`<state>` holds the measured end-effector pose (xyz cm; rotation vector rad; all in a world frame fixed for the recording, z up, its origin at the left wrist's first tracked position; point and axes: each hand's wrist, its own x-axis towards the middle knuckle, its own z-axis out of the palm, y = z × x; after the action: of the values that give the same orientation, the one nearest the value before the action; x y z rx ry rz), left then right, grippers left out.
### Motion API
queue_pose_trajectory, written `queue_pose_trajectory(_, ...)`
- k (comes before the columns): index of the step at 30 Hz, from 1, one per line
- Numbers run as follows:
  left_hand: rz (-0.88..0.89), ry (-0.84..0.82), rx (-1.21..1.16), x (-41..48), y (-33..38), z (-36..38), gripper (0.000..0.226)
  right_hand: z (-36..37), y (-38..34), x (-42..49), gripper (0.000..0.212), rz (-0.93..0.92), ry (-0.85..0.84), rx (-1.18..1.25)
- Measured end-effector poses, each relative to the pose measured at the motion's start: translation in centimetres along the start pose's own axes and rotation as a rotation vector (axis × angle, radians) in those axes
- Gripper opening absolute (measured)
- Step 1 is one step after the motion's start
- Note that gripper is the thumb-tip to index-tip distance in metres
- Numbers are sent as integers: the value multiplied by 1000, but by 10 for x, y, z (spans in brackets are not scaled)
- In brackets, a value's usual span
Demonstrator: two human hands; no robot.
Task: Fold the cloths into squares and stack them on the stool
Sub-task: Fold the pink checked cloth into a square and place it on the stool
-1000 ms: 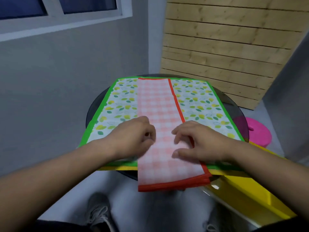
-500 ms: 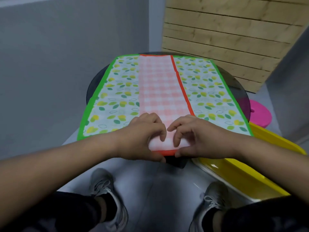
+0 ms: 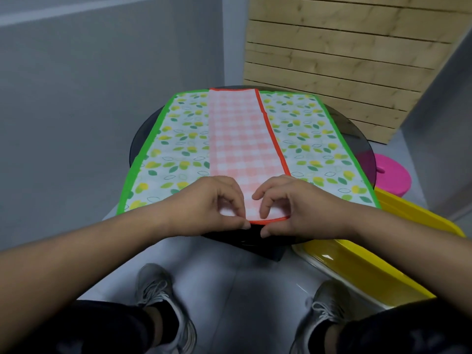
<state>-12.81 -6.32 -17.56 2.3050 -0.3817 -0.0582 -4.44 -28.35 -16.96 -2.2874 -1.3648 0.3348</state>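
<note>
- A person's left hand [image 3: 204,208] and right hand [image 3: 301,208] meet at the near edge of a round dark-glass tabletop [image 3: 358,139], both gripping the near end of a pink checked cloth [image 3: 240,139].
- The pink checked cloth, hemmed in red-orange, lies as a long narrow strip from the far edge of the tabletop to the near edge, down the middle.
- The left fingers [image 3: 237,208] are curled, with thumb and forefinger pinching the red-orange hem at the strip's near left corner; the right fingers [image 3: 265,200] are curled the same way, clamped on the hem at the near right corner.
- Beneath the strip a leaf-print cloth [image 3: 178,149] with a green border is spread flat and open, covering most of the tabletop.
- A pink stool [image 3: 390,175] stands on the floor past the right edge of the tabletop, partly seen through the glass, with no cloth on it.
- A yellow plastic container [image 3: 357,272] sits low beside the near right edge.
- A slatted wooden panel [image 3: 344,60] leans against the wall behind the tabletop.
- Two grey sneakers [image 3: 163,297] rest on the pale floor below the hands.
</note>
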Motion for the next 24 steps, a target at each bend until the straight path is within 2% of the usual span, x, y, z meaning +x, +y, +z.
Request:
queue_pose_trajectory(4, -93, 14, -127, 8, 9, -17, 11, -18, -2, 5, 19, 67, -15, 153)
queue_pose_trajectory(8, -77, 111, -257, 23, 24, -42, 10, -52, -3, 13, 9, 76, 8, 259)
queue_pose_trajectory(10, -62, 194, -286, 34, 29, -56, 11, -70, 4, 20, 8, 92, 44, 341)
queue_pose_trajectory(13, -55, 360, -324, 57, 26, -78, 13, -88, 26, 37, 15, 157, 189, 432)
queue_pose_trajectory(15, -65, 506, -348, 77, 19, -90, 17, -92, 40, 52, 28, 206, 284, 628)
queue_pose_trajectory(17, -86, 638, -375, 96, 11, -95, 20, -89, 52, 68, 31, 268, 340, 791)
queue_pose_trajectory(22, -211, 831, -402, 140, -15, -93, 8, -68, 79, 104, 24, 433, 296, 687)
queue_pose_trajectory(24, -371, 851, -460, 149, -32, -88, 34, -58, 91, 114, 26, 485, 286, 605)
